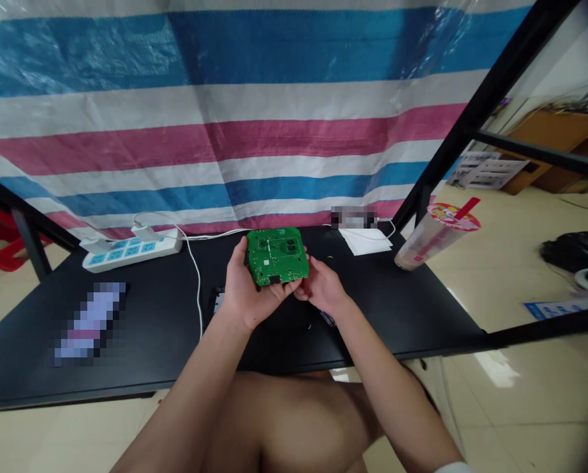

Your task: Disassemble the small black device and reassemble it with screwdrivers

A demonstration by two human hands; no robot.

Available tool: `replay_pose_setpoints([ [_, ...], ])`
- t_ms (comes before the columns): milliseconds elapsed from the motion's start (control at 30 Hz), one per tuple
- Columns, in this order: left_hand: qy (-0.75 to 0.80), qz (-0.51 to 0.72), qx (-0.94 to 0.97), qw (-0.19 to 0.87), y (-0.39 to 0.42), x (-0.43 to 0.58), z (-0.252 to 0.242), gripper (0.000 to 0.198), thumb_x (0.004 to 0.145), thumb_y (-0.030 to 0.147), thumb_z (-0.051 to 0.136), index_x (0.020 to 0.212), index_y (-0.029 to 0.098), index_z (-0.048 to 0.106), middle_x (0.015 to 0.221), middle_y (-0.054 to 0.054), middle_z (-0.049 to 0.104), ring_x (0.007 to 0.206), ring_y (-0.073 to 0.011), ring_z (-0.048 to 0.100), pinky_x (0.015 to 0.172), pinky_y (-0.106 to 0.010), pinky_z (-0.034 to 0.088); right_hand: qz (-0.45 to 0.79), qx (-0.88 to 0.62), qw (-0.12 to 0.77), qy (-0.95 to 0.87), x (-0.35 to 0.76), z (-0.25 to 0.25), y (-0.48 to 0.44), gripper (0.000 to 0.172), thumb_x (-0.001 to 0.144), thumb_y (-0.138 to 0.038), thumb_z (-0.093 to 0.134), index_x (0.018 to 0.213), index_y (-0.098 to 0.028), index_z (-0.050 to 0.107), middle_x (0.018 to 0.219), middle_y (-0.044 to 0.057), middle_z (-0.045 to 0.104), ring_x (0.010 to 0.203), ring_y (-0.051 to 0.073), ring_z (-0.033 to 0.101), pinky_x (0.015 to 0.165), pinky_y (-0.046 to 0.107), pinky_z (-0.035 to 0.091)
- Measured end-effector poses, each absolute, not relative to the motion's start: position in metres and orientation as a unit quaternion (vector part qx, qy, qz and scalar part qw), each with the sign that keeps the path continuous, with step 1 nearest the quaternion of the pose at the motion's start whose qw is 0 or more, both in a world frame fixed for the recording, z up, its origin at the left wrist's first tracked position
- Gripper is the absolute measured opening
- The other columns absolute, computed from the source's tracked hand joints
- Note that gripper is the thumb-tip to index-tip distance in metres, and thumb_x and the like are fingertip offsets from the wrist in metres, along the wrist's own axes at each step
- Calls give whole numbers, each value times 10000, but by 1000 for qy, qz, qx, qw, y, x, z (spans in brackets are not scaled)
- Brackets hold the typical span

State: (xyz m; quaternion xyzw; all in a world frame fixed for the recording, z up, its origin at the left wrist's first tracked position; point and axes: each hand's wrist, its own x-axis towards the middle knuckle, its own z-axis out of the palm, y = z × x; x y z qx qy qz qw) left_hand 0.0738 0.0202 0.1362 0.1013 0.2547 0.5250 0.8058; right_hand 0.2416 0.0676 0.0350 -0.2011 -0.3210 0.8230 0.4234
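Note:
Both hands hold a square green circuit board (276, 256) up above the black table, tilted with its face towards me. My left hand (247, 286) grips its lower left side, and my right hand (320, 286) supports its lower right corner. A black connector sits at the board's near edge. A small dark device (217, 301) lies on the table just left of my left wrist, partly hidden by it.
A white power strip (131, 251) with a white cable lies at the table's far left. White paper (365, 241) sits at the back, and a plastic cup (436, 235) with a red straw lies at the right edge. A pixelated object (89, 323) lies left. Black frame bars and a striped tarp (225, 131) stand behind.

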Motion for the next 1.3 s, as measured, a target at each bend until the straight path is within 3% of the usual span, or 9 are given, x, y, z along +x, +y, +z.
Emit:
replay_pose_setpoints([
  [133, 259, 538, 98, 796, 18, 72, 143, 715, 1021, 670, 400, 1398, 119, 656, 1287, -228, 727, 1152, -386, 729, 859, -525, 648, 838, -166, 377, -357, 246, 37, 64, 521, 758, -653, 799, 992, -230, 603, 783, -5, 668, 563, 143, 576, 468, 242, 393],
  [333, 302, 567, 60, 764, 20, 74, 143, 555, 1028, 611, 453, 1267, 178, 705, 1217, -162, 757, 1053, -370, 756, 823, -559, 654, 830, -149, 365, -395, 247, 31, 65, 504, 802, -642, 765, 1008, -213, 597, 761, 6, 648, 598, 149, 567, 519, 260, 411],
  [467, 367, 578, 42, 728, 21, 75, 140, 519, 1034, 597, 453, 1180, 179, 723, 1125, -135, 771, 955, -342, 767, 748, -514, 663, 823, -145, 370, -405, 246, 28, 66, 479, 843, -621, 729, 1054, -221, 572, 741, 4, 656, 584, 152, 564, 543, 275, 419],
  [633, 391, 585, 50, 709, 20, 78, 141, 489, 1030, 586, 469, 1140, 183, 723, 1068, -124, 772, 896, -309, 764, 721, -458, 658, 819, -159, 382, -398, 245, 35, 63, 509, 791, -627, 785, 1010, -223, 565, 725, -6, 654, 577, 140, 550, 547, 269, 416],
  [867, 411, 587, 56, 695, 20, 85, 142, 495, 1027, 579, 478, 1138, 157, 712, 1091, -139, 768, 919, -289, 759, 782, -454, 652, 791, -194, 421, -400, 244, 39, 60, 461, 765, -566, 843, 941, -216, 601, 628, -56, 533, 571, 119, 519, 554, 248, 423],
  [1033, 435, 608, 63, 661, 18, 88, 145, 466, 1030, 564, 495, 1102, 162, 720, 1086, -132, 763, 958, -293, 748, 816, -465, 639, 760, -220, 457, -407, 240, 33, 65, 397, 816, -530, 812, 951, -209, 621, 663, -32, 591, 570, 138, 575, 542, 262, 445],
  [1133, 440, 629, 64, 638, 18, 86, 147, 417, 1031, 549, 515, 1081, 190, 723, 1078, -102, 764, 1001, -286, 740, 865, -470, 629, 699, -246, 535, -405, 237, 29, 67, 339, 828, -439, 821, 1050, -242, 656, 765, -40, 646, 605, 116, 593, 561, 239, 440],
  [1300, 441, 667, 80, 595, 21, 81, 144, 358, 1034, 528, 534, 1037, 218, 713, 988, -40, 752, 926, -229, 729, 838, -385, 616, 599, -247, 616, -448, 235, 31, 64, 245, 862, -388, 756, 1054, -238, 731, 898, 13, 702, 751, 140, 662, 635, 245, 455],
])
